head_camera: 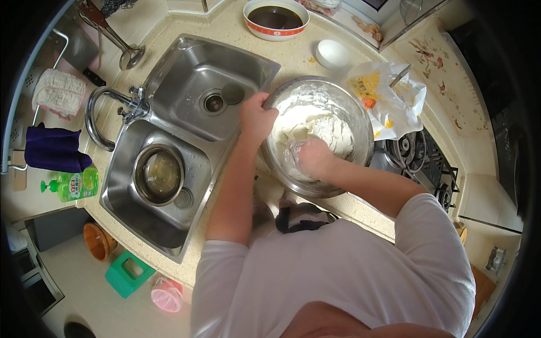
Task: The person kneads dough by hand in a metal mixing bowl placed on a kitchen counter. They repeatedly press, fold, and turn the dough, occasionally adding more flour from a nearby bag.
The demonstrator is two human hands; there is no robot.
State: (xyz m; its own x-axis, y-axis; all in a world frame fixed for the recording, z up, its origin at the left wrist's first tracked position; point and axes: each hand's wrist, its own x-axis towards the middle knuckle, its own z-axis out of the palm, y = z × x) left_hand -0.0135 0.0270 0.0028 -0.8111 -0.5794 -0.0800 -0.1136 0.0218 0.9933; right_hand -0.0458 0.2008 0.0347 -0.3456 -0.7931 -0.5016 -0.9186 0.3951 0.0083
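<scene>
My left hand (258, 118) grips the rim of a large stainless steel bowl (363, 126), the thumb lying over its edge. Inside the bowl is a mass of pale, floury dough (334, 131), with loose white flour up the far wall. My right hand (310, 158) is curled and pressed into the dough at the near side of the bowl. Flour coats its knuckles, and its fingertips are hidden. Close to the bowl's right side stands a crumpled white plastic flour bag (391, 105) with a handle sticking out of its top.
To the left is a double steel sink (186, 88) with a curved faucet (95, 114); a metal basin of liquid (158, 175) sits in the nearer compartment. Behind are a bowl of dark liquid (274, 19) and a small white bowl (332, 54). A gas stove (422, 160) lies right.
</scene>
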